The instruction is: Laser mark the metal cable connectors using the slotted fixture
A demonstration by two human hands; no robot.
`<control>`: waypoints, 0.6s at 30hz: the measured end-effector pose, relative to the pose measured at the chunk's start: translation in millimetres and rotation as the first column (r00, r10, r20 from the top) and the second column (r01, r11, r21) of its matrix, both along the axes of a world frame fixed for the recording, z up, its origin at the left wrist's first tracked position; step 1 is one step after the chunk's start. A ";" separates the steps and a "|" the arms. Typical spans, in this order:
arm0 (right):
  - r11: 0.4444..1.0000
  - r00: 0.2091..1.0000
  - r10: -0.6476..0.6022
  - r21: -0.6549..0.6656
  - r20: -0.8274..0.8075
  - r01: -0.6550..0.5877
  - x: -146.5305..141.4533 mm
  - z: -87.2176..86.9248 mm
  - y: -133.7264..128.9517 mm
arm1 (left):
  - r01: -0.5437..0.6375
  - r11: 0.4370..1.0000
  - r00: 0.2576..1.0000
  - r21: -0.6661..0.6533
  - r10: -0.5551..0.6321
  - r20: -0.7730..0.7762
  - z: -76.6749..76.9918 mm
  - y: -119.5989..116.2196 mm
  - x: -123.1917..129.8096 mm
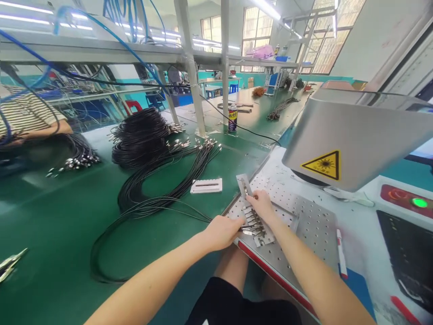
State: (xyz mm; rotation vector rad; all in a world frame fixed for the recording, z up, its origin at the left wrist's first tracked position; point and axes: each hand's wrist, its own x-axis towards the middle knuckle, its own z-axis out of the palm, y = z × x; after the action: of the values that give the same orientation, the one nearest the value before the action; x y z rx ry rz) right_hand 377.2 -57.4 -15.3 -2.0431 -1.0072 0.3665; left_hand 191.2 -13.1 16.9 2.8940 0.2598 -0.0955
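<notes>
Well, left grip point(223, 232) pinches slim black cables point(206, 218) — right grip point(262, 205), a pale bar point(242, 181).

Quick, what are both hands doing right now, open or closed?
Left hand: closed, holding black cables.
Right hand: closed, holding the end of a metal strip.

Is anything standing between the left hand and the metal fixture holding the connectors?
Nothing visible: the left hand, gripping black cables, is right at the edge of the metal fixture. The right hand, at the metal strip, lies beyond, not between them.
</notes>
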 end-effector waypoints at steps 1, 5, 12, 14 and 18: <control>1.000 0.999 0.000 -0.010 0.047 0.000 0.5 -2.1 1.4 | -0.004 1.000 1.000 -0.014 0.004 0.001 -3.2 0.8 -1.4; 0.999 0.988 0.030 -0.036 0.154 -0.025 3.7 -6.2 -2.9 | 0.009 0.995 1.000 -0.096 -0.007 0.018 -3.7 5.6 -6.7; 0.934 0.933 0.345 0.063 0.100 -0.352 -10.7 20.0 -56.2 | -0.087 0.956 0.996 -0.280 0.083 -0.025 7.4 2.3 -6.9; 0.837 0.838 0.538 0.064 0.092 -0.544 -21.0 27.7 -76.4 | -0.101 0.939 0.995 -0.329 0.101 -0.018 7.9 -0.8 -6.6; 0.822 0.776 0.559 -0.074 0.291 -0.564 -25.3 23.6 -110.8 | -0.137 0.924 0.989 -0.356 0.149 0.006 5.6 -5.8 -4.3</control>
State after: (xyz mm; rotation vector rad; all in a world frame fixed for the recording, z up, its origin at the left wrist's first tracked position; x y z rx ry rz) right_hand 351.9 -168.2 8.3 -1.7716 -1.8187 0.3518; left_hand 186.9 -18.9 22.5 2.5062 0.4016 -0.0613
